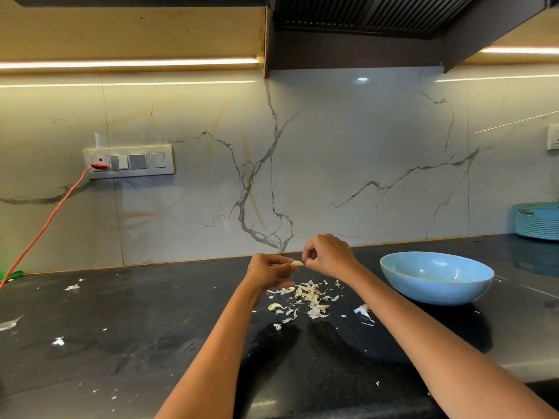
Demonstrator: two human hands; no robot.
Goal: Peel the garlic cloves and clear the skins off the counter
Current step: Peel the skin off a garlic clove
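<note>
- Head view: my left hand (270, 270) pinches the garlic clove (297, 263) above the bench (151, 322); the curled fingers of my right hand (328, 254) pick at its tip.
- I should pull the skin off in strips and let them fall on the skins (308, 297) below, then drop the clove in the blue bowl (435, 278) nearby.

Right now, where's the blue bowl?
In the head view, the blue bowl sits on the black counter at right, just right of the right hand and beyond the pile of garlic skins.
</note>
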